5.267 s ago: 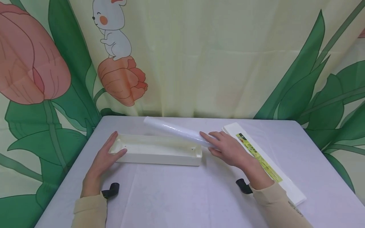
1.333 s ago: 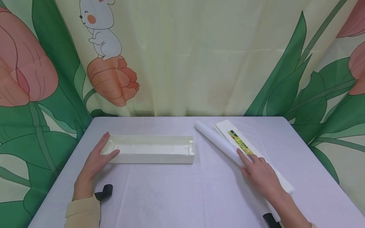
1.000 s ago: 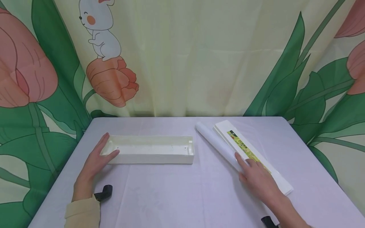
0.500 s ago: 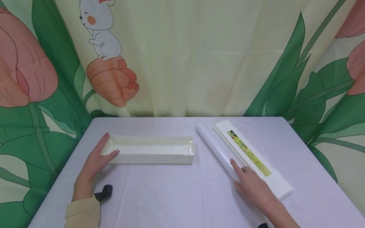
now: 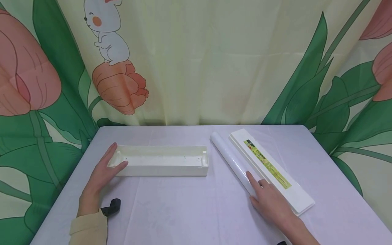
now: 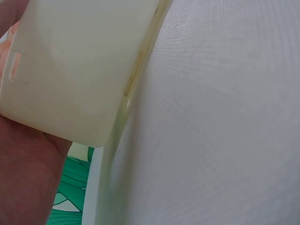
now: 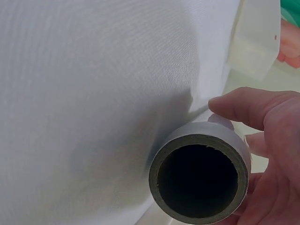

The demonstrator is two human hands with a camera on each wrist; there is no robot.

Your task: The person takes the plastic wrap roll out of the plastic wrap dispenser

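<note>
My left hand [image 5: 102,173] holds the left end of a long, open white plastic box [image 5: 165,170], thumb over the front rim and fingers at the back. In the left wrist view, the box's end wall [image 6: 65,75] lies against that hand. A shiny white roll of cling film [image 5: 229,158] slants across the table to the right of the box. Around its near part is my right hand [image 5: 271,204], thumb on one side and fingers on the other. The roll's hollow cardboard core [image 7: 161,197] faces the right wrist camera.
Just right of the roll lies a long white lid [image 5: 298,197] with a yellow-green label [image 5: 267,165], roughly parallel to it. A white cloth [image 5: 171,211] covers the table. Behind hangs a curtain [image 5: 214,68] printed with flowers and a rabbit.
Earlier the roll lay across the box's right end; it has since swung right, beside the lid. Over the last second my right hand slid nearer and slightly left. My left hand has stayed put.
</note>
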